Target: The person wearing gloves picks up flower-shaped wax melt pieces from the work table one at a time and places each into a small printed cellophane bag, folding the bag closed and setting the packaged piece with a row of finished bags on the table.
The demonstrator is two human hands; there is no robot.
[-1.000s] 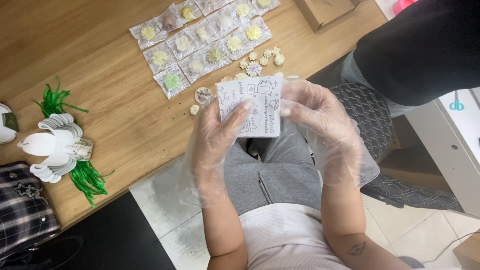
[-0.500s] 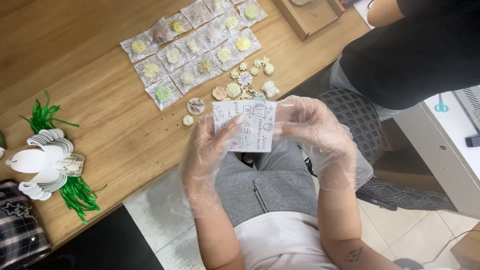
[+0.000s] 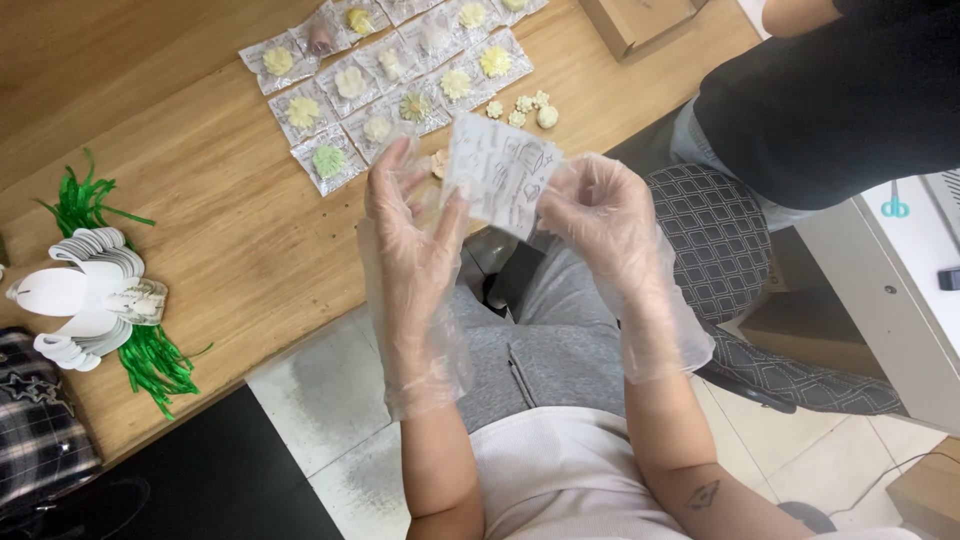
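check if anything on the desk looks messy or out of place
Mostly tidy: the packaged flowers lie in neat rows. A few small unwrapped flowers sit scattered loose beside them, and the green ribbon sprawls around the white tags. The gloved left hand and right hand hold one printed pouch.

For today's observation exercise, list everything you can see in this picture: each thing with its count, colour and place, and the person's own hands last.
Printed packet: one, clear with dark line drawings, held up between both hands.
Bagged flowers: about a dozen small clear bags, each with a yellow, cream, green or pinkish flower, in rows on the wooden table.
Loose flowers: a few, cream, beside the bags.
Paper tags: one stack, white, at the table's left edge.
Ribbon: two bunches, green, by the tags.
Checked cloth: one, dark, bottom left.
Cardboard box: one, brown, top edge.
Other person: one, black top, seated at right.
Left hand: clear glove, on the packet's left edge.
Right hand: clear glove, on its right edge.
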